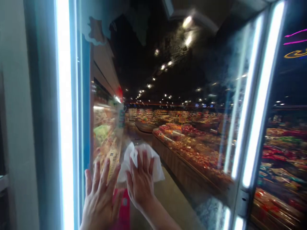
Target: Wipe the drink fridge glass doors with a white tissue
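Observation:
My right hand (142, 183) presses a thin white wipe (157, 167) against a glass pane (192, 195), fingers partly spread over it. The wipe fans out crumpled past my fingertips on both sides. To its left, my left hand (99, 198) is open, with fingers spread and nothing in it. It seems to rest flat on the glass, though contact is hard to confirm. A pink panel (126, 207) shows behind and between my two hands, beyond the glass.
Bright vertical light tubes (64, 115) run along the left of the pane, with more light tubes (262, 95) by a metal frame on the right. Through the glass are a long produce display (192, 153), a lit shelf case (103, 127) and a walkway (171, 188).

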`<action>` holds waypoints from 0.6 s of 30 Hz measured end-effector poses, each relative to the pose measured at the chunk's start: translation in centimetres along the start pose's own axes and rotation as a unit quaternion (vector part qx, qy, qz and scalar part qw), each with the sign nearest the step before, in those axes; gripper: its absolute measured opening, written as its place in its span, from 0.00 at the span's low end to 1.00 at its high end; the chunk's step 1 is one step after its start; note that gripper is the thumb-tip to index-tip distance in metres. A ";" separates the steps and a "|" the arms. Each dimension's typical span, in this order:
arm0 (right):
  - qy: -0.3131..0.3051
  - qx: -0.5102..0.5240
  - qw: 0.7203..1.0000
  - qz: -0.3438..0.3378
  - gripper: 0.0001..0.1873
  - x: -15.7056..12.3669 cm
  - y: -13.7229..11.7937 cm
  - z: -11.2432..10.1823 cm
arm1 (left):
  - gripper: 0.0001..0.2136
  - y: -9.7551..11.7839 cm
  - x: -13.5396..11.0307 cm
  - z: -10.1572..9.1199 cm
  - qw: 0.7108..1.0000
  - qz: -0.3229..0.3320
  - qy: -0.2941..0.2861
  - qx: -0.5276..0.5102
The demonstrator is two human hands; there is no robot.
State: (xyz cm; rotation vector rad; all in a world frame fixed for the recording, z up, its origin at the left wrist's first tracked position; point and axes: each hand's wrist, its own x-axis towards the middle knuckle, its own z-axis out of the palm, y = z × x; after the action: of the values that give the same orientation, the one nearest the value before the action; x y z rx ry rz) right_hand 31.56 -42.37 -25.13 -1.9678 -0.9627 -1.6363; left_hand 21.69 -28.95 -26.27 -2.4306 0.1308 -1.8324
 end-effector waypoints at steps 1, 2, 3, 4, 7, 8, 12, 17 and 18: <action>0.000 -0.001 1.000 0.001 0.30 2.7 0.5 -0.5 | 0.37 0.0 1.1 -0.2 1.000 0.010 0.008 -0.003; -0.004 -0.001 1.000 0.003 0.30 5.2 0.9 -1.0 | 0.36 0.0 2.1 -0.3 1.000 0.013 0.014 -0.006; -0.007 -0.001 1.000 0.005 0.31 7.0 1.1 -1.5 | 0.36 0.1 3.1 -0.5 1.000 0.010 0.021 -0.010; -0.011 -0.002 1.000 0.004 0.31 7.8 1.3 -2.0 | 0.36 0.1 3.8 -0.7 0.999 0.005 0.030 -0.013; -0.004 -0.006 1.000 -0.029 0.28 5.3 1.7 -2.5 | 0.35 0.1 5.2 -0.9 0.998 0.002 0.058 -0.011; -0.002 -0.008 0.999 -0.052 0.24 3.9 2.0 -2.5 | 0.34 0.0 5.5 -0.8 0.998 0.012 0.066 -0.006; -0.007 -0.025 0.995 -0.099 0.18 5.0 6.2 -3.1 | 0.33 -0.3 8.2 -0.4 0.995 0.047 0.089 0.006; 0.043 -0.043 0.998 0.020 0.34 18.4 14.1 -6.8 | 0.32 1.1 14.8 -0.2 0.992 0.062 0.112 -0.002; 0.048 -0.044 0.997 0.029 0.35 19.8 15.0 -7.3 | 0.32 1.6 16.2 -0.1 0.991 0.068 0.114 -0.004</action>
State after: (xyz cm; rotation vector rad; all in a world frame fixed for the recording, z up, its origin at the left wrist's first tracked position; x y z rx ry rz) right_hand 38.87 -52.70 -2.49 -1.9353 -0.8036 -1.7501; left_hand 26.03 -32.51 -11.05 -2.1482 0.3130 -2.0431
